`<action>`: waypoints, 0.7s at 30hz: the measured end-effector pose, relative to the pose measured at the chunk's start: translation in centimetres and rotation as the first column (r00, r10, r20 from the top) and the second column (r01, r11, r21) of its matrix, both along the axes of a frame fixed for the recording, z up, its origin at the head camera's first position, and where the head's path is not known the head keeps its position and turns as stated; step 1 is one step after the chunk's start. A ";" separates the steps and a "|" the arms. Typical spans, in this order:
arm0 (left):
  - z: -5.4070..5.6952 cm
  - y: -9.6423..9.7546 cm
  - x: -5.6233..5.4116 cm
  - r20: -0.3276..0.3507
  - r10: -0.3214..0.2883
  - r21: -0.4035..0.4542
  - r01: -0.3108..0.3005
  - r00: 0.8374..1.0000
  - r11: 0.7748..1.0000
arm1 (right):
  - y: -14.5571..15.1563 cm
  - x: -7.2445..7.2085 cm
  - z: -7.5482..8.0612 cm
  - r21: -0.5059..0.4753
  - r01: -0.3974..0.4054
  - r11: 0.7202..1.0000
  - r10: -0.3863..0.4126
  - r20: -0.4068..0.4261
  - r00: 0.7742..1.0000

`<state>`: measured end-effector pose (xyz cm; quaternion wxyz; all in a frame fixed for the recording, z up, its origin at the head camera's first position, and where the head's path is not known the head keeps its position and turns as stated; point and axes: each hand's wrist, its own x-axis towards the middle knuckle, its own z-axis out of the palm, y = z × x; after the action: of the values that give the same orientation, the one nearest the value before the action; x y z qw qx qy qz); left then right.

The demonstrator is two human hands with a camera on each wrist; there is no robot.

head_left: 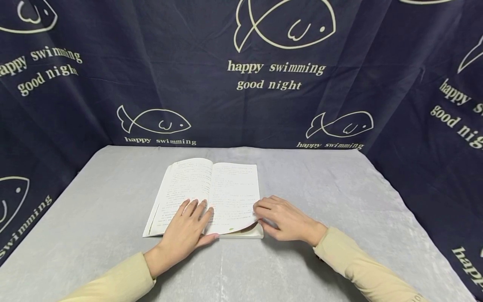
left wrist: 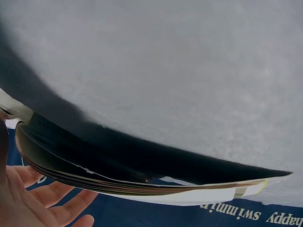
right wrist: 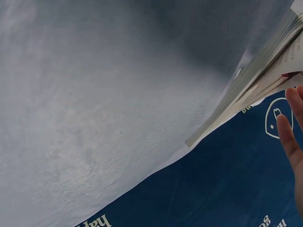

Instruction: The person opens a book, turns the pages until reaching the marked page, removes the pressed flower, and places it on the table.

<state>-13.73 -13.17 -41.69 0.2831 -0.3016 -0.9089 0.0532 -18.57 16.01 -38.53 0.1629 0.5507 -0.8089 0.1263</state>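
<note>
An open book [head_left: 188, 180] is laid on a grey cloth-covered table [head_left: 113, 209], its pages toward left and right. Table surface extends beyond the book's left and right edges and on the near side; a narrower strip is left between its far edge and the dark printed curtain [head_left: 241, 113]. The right page [head_left: 235, 184] is raised and curved at its near right corner, a dark surface being exposed beneath. By the left hand [head_left: 181, 233], the near part of the book is covered around the gutter; fingers are extended and slightly spread, thumb laid along the near edge. By the right hand [head_left: 288, 218], the raised corner is pinched between thumb and bent fingers.
</note>
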 end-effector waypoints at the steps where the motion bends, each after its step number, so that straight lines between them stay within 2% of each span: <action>1: 0.0 0.0 0.0 -0.002 -0.001 0.002 0.001 1.000 1.000 | 0.0 0.0 0.0 0.000 0.001 1.000 -0.001 0.000 1.000; 8: -0.2 0.0 -0.1 -0.009 -0.009 0.012 0.010 1.000 1.000 | 0.0 0.0 0.0 -0.003 0.007 1.000 -0.007 -0.010 1.000; 21: 0.0 0.0 0.1 0.041 0.011 -0.008 -0.010 0.999 1.000 | 0.0 0.0 -0.2 -0.010 0.003 1.000 -0.003 -0.003 1.000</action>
<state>-13.60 -13.16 -41.72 0.2630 -0.2990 -0.9158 0.0520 -18.59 15.99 -38.72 0.1671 0.5487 -0.8089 0.1293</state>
